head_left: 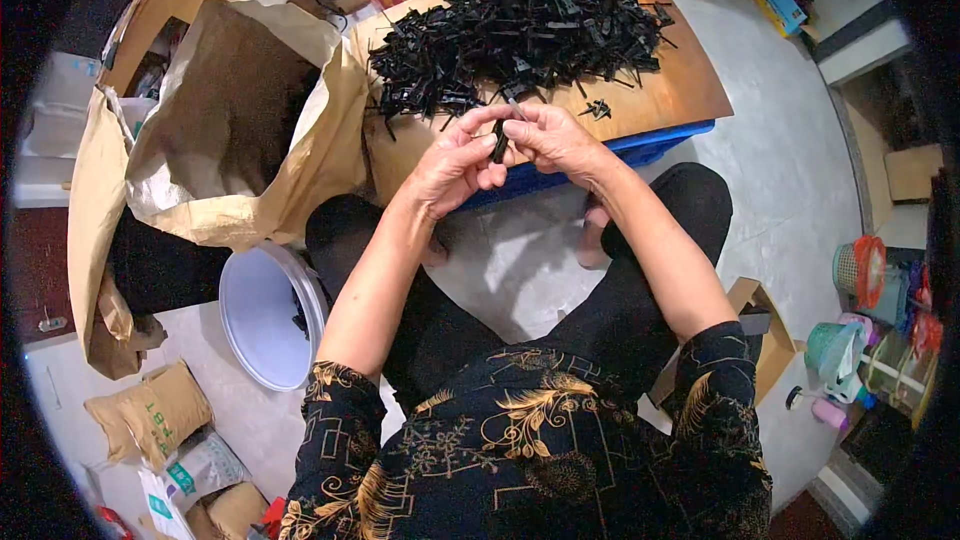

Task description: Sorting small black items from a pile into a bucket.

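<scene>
Left hand (463, 158) is holding a snug grip on a small black piece (499, 143), just in front of the black pile (520, 32) on the surface (688, 70); right hand (560, 145) is pinching it too, looks like.

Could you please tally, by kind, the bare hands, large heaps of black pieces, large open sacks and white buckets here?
Bare hands, left hand and right hand: 2
Large heap of black pieces: 1
Large open sack: 1
White bucket: 1
Total: 5
</scene>
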### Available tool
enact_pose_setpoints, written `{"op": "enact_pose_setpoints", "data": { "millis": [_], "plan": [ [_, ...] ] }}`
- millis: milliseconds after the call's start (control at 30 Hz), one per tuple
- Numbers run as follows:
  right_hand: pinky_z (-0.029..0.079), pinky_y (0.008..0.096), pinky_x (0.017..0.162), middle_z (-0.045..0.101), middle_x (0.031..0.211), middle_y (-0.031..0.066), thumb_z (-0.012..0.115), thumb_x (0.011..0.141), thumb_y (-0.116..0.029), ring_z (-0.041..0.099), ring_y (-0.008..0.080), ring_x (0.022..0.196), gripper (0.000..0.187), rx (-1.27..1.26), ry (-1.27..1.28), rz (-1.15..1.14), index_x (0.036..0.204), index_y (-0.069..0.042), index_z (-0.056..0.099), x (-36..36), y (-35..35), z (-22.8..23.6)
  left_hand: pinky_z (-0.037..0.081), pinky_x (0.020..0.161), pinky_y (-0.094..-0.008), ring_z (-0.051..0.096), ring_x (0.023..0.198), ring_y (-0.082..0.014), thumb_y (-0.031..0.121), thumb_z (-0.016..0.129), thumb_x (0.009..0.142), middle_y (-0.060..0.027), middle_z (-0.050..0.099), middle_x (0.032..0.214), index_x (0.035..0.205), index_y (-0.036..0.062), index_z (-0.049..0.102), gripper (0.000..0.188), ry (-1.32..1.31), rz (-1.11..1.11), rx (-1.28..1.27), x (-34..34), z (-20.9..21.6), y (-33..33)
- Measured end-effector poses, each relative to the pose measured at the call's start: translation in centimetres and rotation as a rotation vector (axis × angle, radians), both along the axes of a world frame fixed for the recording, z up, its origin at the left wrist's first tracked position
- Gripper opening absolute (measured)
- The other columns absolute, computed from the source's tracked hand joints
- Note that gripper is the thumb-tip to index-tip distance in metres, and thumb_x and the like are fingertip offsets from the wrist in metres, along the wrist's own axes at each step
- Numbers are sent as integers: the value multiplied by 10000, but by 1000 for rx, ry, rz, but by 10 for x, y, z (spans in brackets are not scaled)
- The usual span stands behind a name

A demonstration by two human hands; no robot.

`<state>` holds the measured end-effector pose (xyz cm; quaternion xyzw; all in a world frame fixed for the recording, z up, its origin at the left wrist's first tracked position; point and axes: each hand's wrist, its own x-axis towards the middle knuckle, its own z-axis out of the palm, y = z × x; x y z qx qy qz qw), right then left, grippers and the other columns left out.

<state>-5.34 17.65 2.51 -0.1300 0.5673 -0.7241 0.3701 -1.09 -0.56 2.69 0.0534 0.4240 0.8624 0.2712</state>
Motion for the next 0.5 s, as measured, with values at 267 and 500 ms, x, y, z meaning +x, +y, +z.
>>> {"op": "enact_pose_setpoints", "data": {
  "millis": [267,500],
  "plan": [
    [427,195,568,547,785,-13,514,898,-212,501,44,673,212,76,326,-60,977,-17,538,-8,-13,-24,502,613,-230,610,746,-138,111,486,886,-78,595,921,1245,74,412,369,145,123,-412,2,-3,5],
    [439,203,585,547,772,2,509,898,-199,508,50,677,197,192,395,-147,916,-5,539,-4,-32,-28,499,619,-242,591,760,-123,42,420,884,-82,592,900,1214,59,427,331,410,311,-839,9,-12,5]
  ]
}}
